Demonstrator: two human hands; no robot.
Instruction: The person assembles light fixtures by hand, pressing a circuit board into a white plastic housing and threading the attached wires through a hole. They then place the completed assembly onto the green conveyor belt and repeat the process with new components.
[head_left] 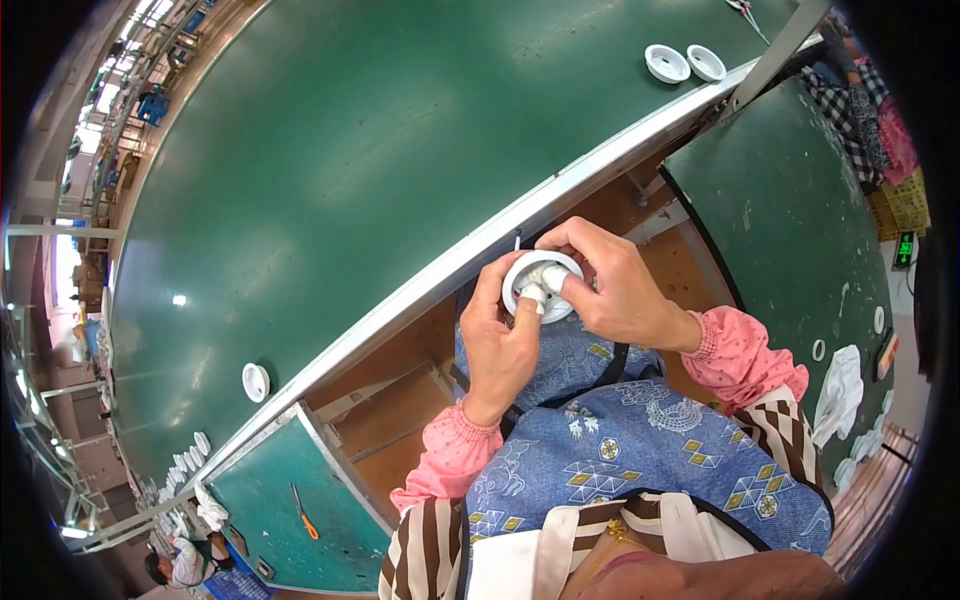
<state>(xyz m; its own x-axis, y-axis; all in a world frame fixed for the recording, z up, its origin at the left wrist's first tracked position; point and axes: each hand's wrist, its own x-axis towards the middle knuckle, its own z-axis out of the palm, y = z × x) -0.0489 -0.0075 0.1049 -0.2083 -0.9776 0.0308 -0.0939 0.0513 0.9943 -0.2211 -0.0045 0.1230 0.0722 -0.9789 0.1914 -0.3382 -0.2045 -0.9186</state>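
Observation:
Both hands hold a white round housing (541, 257) in front of my body, just off the bench's near edge. My left hand (497, 350) wraps its fingers around the left side of the rim. On the opposite side, my right hand (625, 292) grips the rim with bent fingers. Each thumb wears a white cover and presses into the hollow of the housing. Small parts inside are partly hidden by the thumbs; a bit of red shows at the left. A thin pale piece, perhaps a wire, sticks up beyond the rim.
On the green bench (370, 170) lie two white round housings (667, 64) at upper right and another white housing (256, 382) at left. Several more line the lower left. Orange-handled scissors (304, 512) and a white cloth (838, 392) rest on side tables. A person (188, 560) is at lower left.

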